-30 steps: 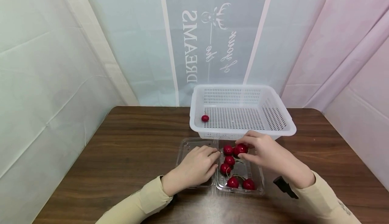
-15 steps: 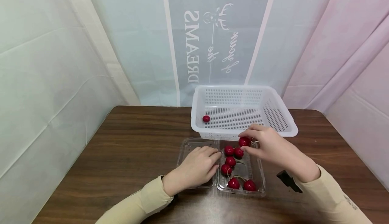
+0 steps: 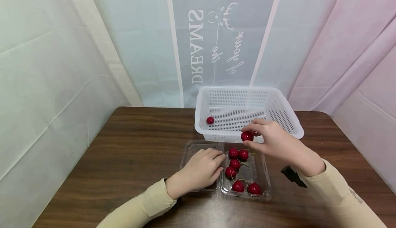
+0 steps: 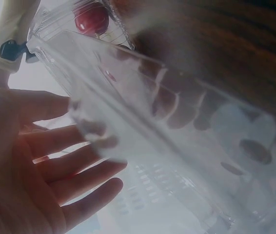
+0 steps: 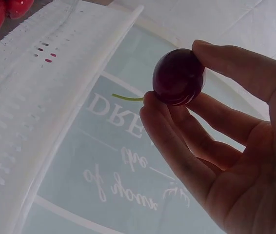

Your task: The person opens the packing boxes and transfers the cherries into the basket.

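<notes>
Between thumb and fingertips my right hand (image 3: 272, 137) pinches a dark red cherry (image 5: 178, 77), its green stem pointing away in the right wrist view. In the head view that cherry overlaps the near rim of the white basket (image 3: 198, 132). My left hand (image 3: 199, 169) lies over the lid half of a clear plastic clamshell box (image 3: 261, 194), fingertips at the hinge side. In the left wrist view its fingers are extended against the clear plastic lid (image 4: 143, 126). Several red cherries (image 3: 234, 164) with stems lie in the box's right half.
A single cherry (image 3: 210, 120) sits in the basket's left corner. The brown wooden table (image 3: 123, 156) carries box and basket. Behind it hangs a printed curtain (image 3: 222, 42), with pale cloth walls at both sides.
My right hand has lifted a cherry out of the box's far end and raised it toward the basket rim. My left hand stays put on the lid.
</notes>
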Action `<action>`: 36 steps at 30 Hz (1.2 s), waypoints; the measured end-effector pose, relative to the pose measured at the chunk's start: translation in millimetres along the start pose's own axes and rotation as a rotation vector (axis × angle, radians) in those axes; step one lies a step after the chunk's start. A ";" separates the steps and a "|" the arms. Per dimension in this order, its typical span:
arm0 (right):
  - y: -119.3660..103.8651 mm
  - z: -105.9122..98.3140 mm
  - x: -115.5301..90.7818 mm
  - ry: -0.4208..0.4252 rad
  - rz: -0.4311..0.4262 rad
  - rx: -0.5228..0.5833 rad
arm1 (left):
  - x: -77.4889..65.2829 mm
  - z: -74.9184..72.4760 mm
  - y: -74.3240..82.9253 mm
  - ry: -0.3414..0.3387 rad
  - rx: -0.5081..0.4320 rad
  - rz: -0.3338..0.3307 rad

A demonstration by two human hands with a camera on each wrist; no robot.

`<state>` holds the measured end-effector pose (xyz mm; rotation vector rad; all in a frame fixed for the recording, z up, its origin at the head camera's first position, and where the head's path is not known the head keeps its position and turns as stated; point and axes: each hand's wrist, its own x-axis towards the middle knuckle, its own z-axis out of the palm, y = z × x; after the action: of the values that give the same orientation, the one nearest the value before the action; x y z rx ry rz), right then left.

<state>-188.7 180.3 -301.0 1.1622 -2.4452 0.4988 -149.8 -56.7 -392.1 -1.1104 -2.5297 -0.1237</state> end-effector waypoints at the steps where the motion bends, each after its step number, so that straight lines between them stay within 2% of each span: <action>1: 1.1 -0.2 1.8 -0.006 0.003 -0.002 | 0.0 0.2 -0.2 0.000 0.001 0.000; 10: 11.6 1.2 18.3 -0.055 0.025 0.017 | 0.5 -1.2 -0.8 -0.007 0.002 0.000; 23: 27.4 7.8 38.6 -0.144 0.105 0.041 | 1.4 -4.8 -1.7 -0.020 -0.007 -0.001; 31: 33.4 11.3 47.3 -0.155 0.098 0.022 | 1.9 -3.9 -2.1 -0.018 -0.001 0.000; 36: 35.6 12.1 54.4 -0.185 0.108 0.052 | 2.0 -4.3 -2.0 -0.023 -0.006 -0.004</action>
<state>-250.8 160.2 -290.5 1.1470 -2.6795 0.5094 -151.2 -57.6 -387.2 -1.1150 -2.5535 -0.1211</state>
